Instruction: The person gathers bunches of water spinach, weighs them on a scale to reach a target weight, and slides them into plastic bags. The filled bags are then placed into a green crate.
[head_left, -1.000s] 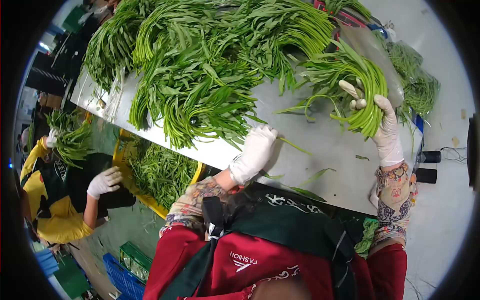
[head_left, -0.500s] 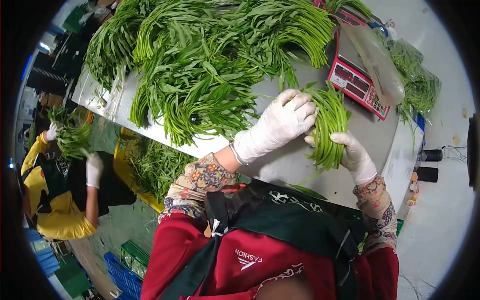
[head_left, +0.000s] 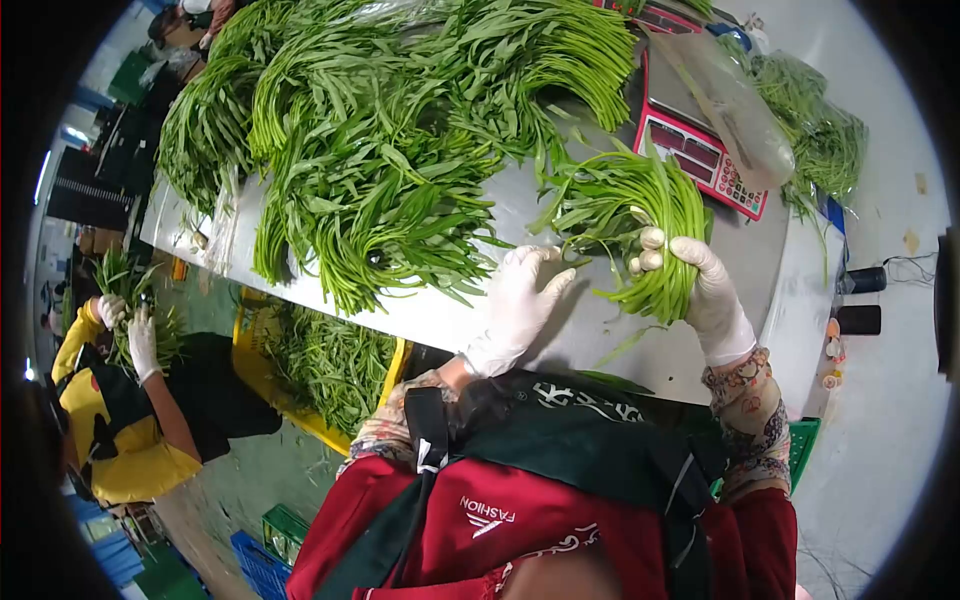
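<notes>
My right hand (head_left: 712,290), in a white glove, is closed around the stems of a bunch of water spinach (head_left: 665,215). The bunch is bent over, its leaves trailing left above the metal table (head_left: 590,345). Also gloved, my left hand (head_left: 518,305) holds nothing; its thumb and fingers are apart over the table, left of the bunch. Beyond that hand, a big heap of water spinach (head_left: 385,190) covers the table's far left. A red digital scale (head_left: 705,165) stands just past the bunch, with a clear plastic bag (head_left: 735,110) over its pan.
A yellow crate (head_left: 400,362) of greens stands below the table's left edge. Bagged greens (head_left: 815,130) lie at the far right, and a dark phone (head_left: 860,320) is at right. At left, a co-worker in yellow sleeves (head_left: 125,455) holds greens. A blue crate (head_left: 258,565) sits on the floor.
My left hand has let go of the bunch and moved down and left, its fingers now spread. The right hand keeps hold of the bunch, whose leaves now fan out leftward.
</notes>
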